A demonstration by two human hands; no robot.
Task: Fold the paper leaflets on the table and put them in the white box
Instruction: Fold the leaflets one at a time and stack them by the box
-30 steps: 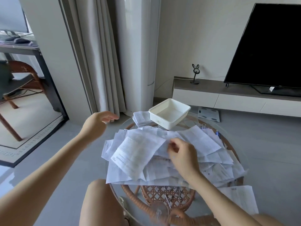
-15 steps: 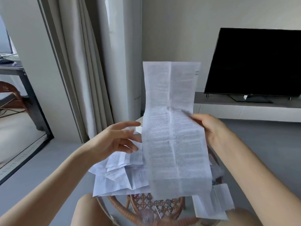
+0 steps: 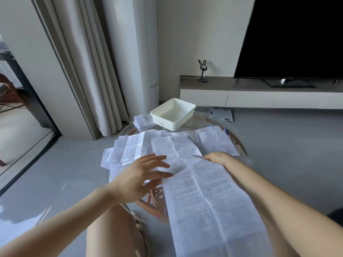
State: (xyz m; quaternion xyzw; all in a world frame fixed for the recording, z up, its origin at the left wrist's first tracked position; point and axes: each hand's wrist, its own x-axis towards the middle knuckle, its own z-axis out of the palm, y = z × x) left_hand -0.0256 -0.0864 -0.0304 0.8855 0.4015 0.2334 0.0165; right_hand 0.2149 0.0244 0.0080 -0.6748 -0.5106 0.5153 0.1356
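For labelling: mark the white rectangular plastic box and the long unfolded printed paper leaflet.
white rectangular plastic box [image 3: 165, 123]: head view, near wall.
long unfolded printed paper leaflet [image 3: 205, 193]: head view, middle of sheet.

Grey floor [image 3: 278, 141], cream wall [image 3: 194, 34]. Curtains [image 3: 89, 71] L by glass door [image 3: 18, 123]; black TV [image 3: 297, 38] on low cabinet [image 3: 259, 95] R. Daylit.
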